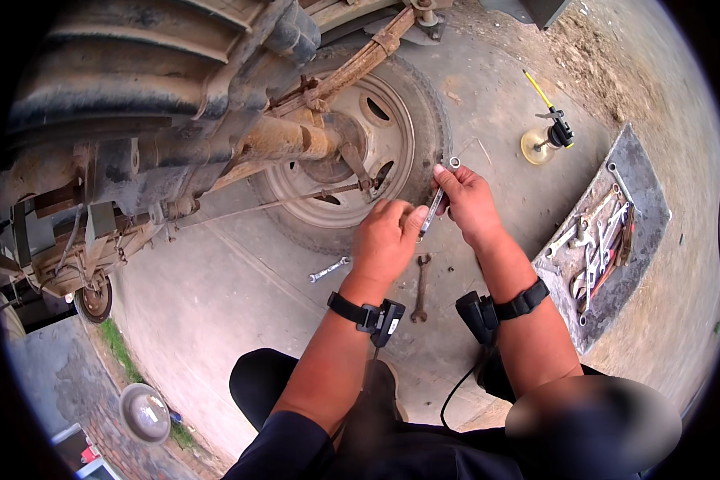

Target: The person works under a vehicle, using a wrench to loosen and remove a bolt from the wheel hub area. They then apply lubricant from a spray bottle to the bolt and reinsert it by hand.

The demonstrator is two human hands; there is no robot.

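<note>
A wheel (394,142) rises before the person. At right, a metal tray (652,204) gathers spanners (589,272) within reach, an oil can (534,149) nearby. The left hand (384,236) grips a ring spanner's (433,211) lower end, the right hand (470,202) pinches near its ring, seemingly steadying it beside the wheel. Any stamped lettering looks too small to read.

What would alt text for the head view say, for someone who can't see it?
A person's left hand and right hand hold a wrench near a vehicle's wheel. Two other wrenches lie on the ground nearby; to the right are an oil can and a tray of tools.
</note>
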